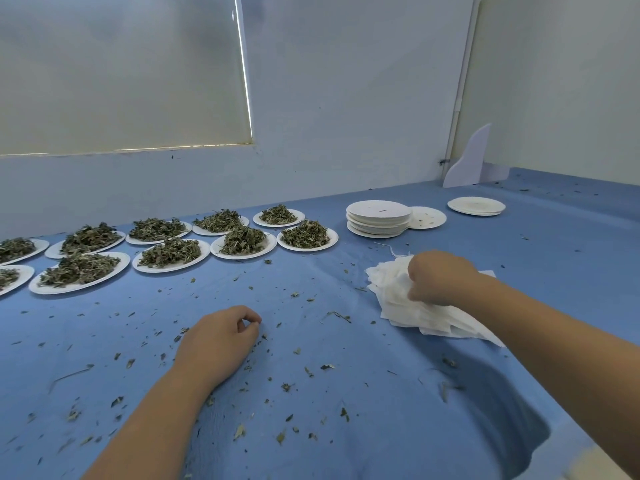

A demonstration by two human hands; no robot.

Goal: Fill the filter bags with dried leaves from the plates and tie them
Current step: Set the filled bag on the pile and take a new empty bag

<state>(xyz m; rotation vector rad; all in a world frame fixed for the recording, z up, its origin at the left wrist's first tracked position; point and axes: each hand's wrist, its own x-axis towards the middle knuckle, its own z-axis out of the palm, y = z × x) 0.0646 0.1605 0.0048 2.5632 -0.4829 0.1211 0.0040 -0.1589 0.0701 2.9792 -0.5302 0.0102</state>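
Note:
Several white paper plates heaped with dried green leaves (244, 241) stand in two rows at the back left of the blue table (346, 393). A loose pile of white filter bags (391, 289) lies at the right. My right hand (441, 278) is on that pile, fingers curled down and pinching the top bags. My left hand (221, 341) rests on the cloth in the middle with fingers loosely curled, holding nothing.
A stack of empty white plates (379, 218) stands behind the bags, with two more empty plates (476, 205) further right. Leaf crumbs are scattered over the cloth. A white card stand (467, 161) leans at the far corner by the wall.

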